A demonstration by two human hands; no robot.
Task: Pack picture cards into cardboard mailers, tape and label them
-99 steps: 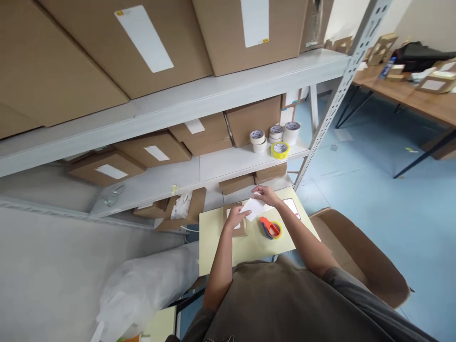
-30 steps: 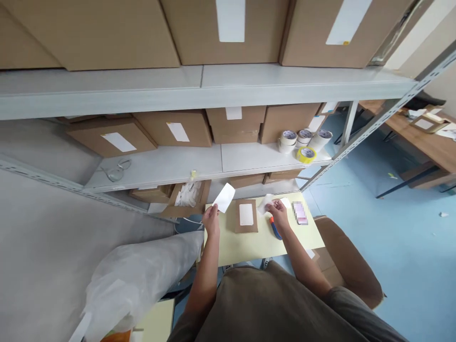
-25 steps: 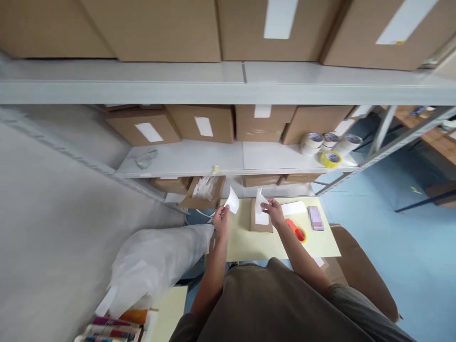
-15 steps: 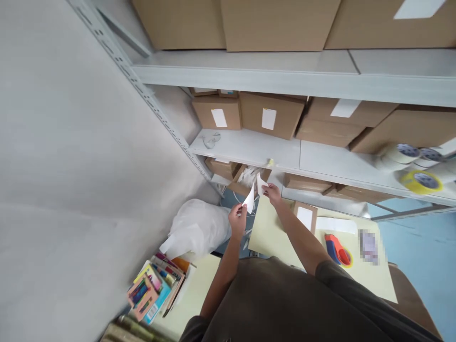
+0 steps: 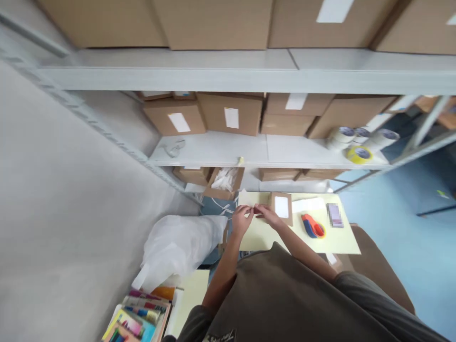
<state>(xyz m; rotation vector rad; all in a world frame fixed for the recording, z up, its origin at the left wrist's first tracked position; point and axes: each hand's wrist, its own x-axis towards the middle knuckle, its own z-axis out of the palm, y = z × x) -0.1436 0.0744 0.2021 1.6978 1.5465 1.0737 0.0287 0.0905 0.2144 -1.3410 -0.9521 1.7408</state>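
My left hand [image 5: 241, 220] is closed in a pinch over the left end of the pale yellow table, and a white piece of paper [image 5: 244, 196] stands up just beyond its fingers. My right hand [image 5: 268, 215] meets it fingertip to fingertip, its fingers pinched together; whatever lies between them is too small to make out. Right beside the right hand, a flat cardboard box [image 5: 289, 216] with a white label rests on the table [image 5: 263, 237]. Farther right lies a red and blue tape dispenser [image 5: 312, 226].
Shelves [image 5: 213, 147] ahead carry cardboard boxes [image 5: 231, 114] and tape rolls [image 5: 359, 154]. An open box of white scraps [image 5: 225, 179] sits low. At left are a white plastic bag [image 5: 181, 247] and stacked books [image 5: 142, 313]. A blurred-out flat item [image 5: 335, 215] lies on the table.
The view has swung right. My hands, each holding a white paper piece apart from the other, have come together over the table's end. Only one piece still shows clearly.
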